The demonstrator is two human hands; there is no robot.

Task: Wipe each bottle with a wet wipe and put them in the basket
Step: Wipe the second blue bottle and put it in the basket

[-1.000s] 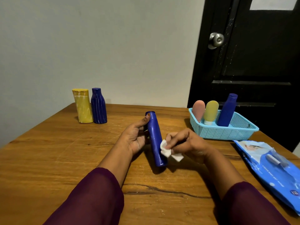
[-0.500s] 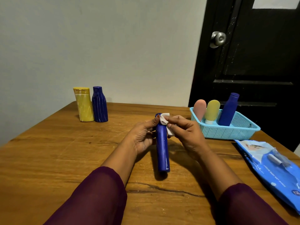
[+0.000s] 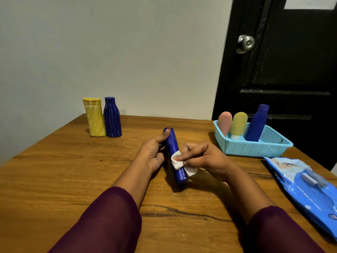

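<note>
At the far left of the brown wooden table, near the wall, stand a yellow plastic bottle and a dark blue ribbed bottle, both upright and touching each other.

In the middle, the left hand grips a long blue cylindrical bottle. The thumb lies on its upper end and the fingers are curled behind it. This bottle is tilted, with its lower end down on the table.

Just beside it, the right hand pinches a white wet wipe between thumb and forefinger and presses it on the lower half of the bottle. The other fingers are curled in.

Further right, at the far side of the table, a light blue plastic mesh basket holds a pink rounded bottle, a yellow-green rounded bottle and a tall blue bottle, all leaning a little.

In front of the basket, at the right edge, a blue pack of wet wipes lies flat. Behind the basket is a black door with a round metal knob.
</note>
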